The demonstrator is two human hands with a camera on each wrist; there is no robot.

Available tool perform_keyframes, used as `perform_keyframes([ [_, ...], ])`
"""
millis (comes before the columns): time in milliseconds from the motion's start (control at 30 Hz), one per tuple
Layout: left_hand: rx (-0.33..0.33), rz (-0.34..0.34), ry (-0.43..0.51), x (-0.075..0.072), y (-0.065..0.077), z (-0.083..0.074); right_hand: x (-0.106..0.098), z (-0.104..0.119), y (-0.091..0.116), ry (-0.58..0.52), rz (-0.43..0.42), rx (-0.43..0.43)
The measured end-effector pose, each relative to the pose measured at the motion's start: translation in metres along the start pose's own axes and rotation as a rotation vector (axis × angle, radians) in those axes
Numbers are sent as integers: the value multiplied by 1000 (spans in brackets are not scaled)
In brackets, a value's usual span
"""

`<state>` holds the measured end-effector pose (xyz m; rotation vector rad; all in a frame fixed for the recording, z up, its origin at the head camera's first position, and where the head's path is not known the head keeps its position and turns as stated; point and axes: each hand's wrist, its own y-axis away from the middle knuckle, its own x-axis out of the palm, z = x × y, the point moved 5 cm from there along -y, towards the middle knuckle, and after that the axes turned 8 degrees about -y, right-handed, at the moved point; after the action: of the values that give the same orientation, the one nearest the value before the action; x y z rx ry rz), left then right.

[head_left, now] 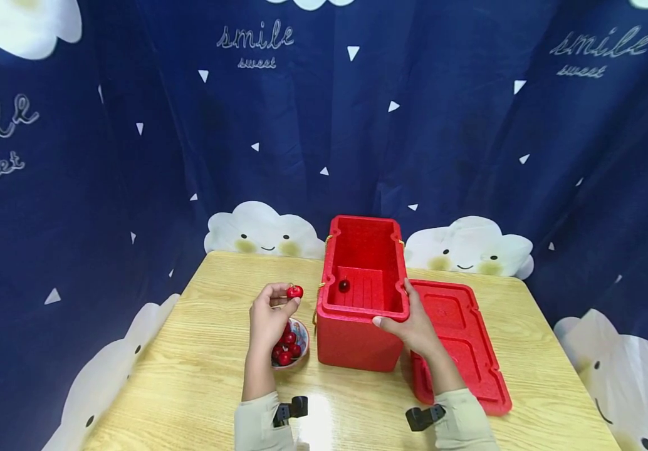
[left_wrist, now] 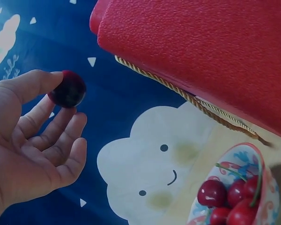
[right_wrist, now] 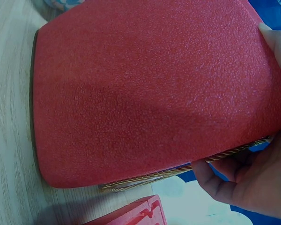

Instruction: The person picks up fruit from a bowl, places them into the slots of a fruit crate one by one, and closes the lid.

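In the head view my left hand (head_left: 267,316) pinches a red cherry (head_left: 294,292) between thumb and fingers, just left of a red foam box (head_left: 358,341). Below that hand sits a patterned bowl (head_left: 304,338) holding several more cherries (left_wrist: 212,193), some with stems. One dark cherry (head_left: 344,286) lies on the floor inside the box. My right hand (head_left: 414,322) grips the box's near right corner, thumb on the front rim and fingers along the right side. The right wrist view shows those fingers beside a gold cord (right_wrist: 178,172).
The red lid (head_left: 465,351) lies flat on the wooden table (head_left: 205,376), right of the box. A gold cord (left_wrist: 187,96) hangs along the box's left side. Behind the table hangs a dark blue curtain (head_left: 301,125) with clouds and triangles.
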<state>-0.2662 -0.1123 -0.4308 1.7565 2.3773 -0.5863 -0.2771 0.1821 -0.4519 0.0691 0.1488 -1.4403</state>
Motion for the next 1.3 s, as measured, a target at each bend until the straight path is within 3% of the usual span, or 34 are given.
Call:
perform_keyframes([
  [300,20,19,88,4,-17,-7,-2,-13,-5,8,-4,-30],
  [567,22,52,150,9,-32,-12,2,12,5,-35,11,3],
  [1067,25,205,262,27,-54,-30,6,22,11,-19,10,7],
  [1300,44,289,291,41,-62,-36,0,3,1,-25,7,0],
])
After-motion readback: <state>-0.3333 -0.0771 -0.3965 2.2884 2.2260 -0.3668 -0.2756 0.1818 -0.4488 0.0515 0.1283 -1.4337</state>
